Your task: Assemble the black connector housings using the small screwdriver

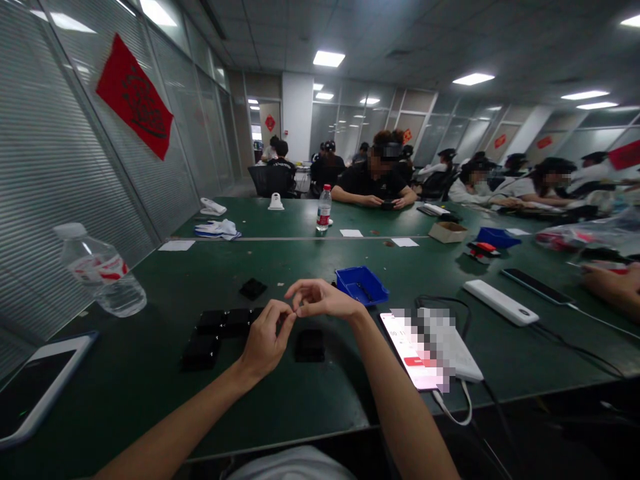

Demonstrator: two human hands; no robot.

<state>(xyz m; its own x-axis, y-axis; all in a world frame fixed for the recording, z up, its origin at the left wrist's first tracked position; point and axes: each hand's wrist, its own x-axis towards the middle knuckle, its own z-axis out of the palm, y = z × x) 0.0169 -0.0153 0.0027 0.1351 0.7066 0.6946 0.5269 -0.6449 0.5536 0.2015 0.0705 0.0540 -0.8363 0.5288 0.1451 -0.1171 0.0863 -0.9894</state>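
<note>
My left hand (269,337) and my right hand (323,299) meet above the table, thumbs and forefingers pinched together at one spot. Whatever sits between the fingertips is too small to make out. Just below my right hand lies a square black plastic piece (310,345). Left of my left hand, several similar black pieces (201,351) are grouped on the green tabletop (280,407), partly covered by that hand. A flatter black piece (253,288) lies farther back. Behind my right hand is a blue bin (361,285) with small dark parts inside.
A lit phone (407,350) with cables lies at right, near a white power bank (501,302). At left stand a large water bottle (103,270) and a white-edged phone (45,380). A smaller bottle (324,209) stands farther back. A co-worker (377,177) sits opposite.
</note>
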